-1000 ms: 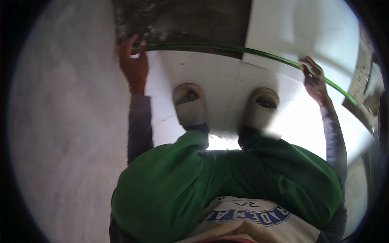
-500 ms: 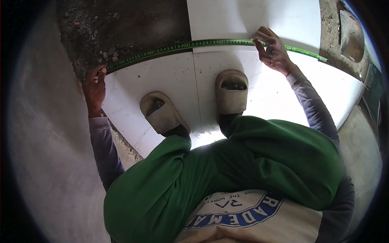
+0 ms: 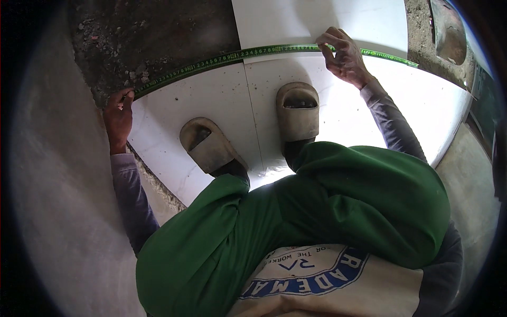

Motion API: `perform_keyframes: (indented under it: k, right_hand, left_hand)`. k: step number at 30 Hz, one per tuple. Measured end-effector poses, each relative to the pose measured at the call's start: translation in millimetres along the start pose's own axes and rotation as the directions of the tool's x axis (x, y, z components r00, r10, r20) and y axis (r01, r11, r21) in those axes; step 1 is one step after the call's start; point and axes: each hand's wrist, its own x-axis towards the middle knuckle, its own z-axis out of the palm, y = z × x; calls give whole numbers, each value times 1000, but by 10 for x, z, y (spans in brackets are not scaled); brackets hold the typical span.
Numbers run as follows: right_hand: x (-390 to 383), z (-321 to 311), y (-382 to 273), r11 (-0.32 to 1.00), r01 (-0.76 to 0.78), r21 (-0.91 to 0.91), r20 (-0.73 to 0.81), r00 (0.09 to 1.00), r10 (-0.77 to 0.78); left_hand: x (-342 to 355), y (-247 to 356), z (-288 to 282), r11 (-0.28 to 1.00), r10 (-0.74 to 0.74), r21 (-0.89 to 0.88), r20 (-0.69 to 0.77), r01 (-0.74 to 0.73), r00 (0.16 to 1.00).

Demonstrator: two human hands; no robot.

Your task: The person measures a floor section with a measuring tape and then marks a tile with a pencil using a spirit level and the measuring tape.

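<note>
A green measuring tape (image 3: 211, 62) is stretched from left to right along the far edge of the white floor tiles (image 3: 211, 95). My left hand (image 3: 118, 113) pinches its left end, close to the wall. Farther right, my right hand (image 3: 343, 57) grips the tape between thumb and fingers, over the seam with a far white tile (image 3: 322, 21). Beyond that hand the tape runs on to a loose end near the right edge of the tiles.
Dark, rough ground with rubble (image 3: 158, 37) lies beyond the tape at the far left. A grey wall (image 3: 58, 174) rises on the left. My sandalled feet (image 3: 298, 111) stand on the tiles. A broken piece (image 3: 450, 37) lies at the far right.
The view has shifted slightly, so the tiles, tape and hands appear a little farther left. Both hands keep their hold on the tape.
</note>
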Motion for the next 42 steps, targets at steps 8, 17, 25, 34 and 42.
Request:
perform_keyframes:
  k: [8, 17, 25, 34, 42]
  right_hand:
    - [-5, 14, -25, 1000, -15, -12, -15, 1000, 15]
    - [-36, 60, -12, 998, -34, -54, -10, 999, 33]
    - [-41, 66, -18, 997, -17, -74, -16, 1000, 16]
    - [-21, 23, -96, 996, -4, -87, 11, 1000, 5]
    - [-29, 27, -44, 995, 35, -88, 21, 999, -33]
  left_hand:
    - [19, -104, -26, 999, 50, -15, 23, -49, 998]
    - [13, -91, 0, 998, 28, -63, 42, -25, 999]
    - [31, -112, -4, 1000, 18, -22, 38, -17, 999]
    - [26, -44, -12, 999, 7, 47, 33, -8, 999]
    - [24, -76, -4, 999, 38, 8, 15, -38, 999]
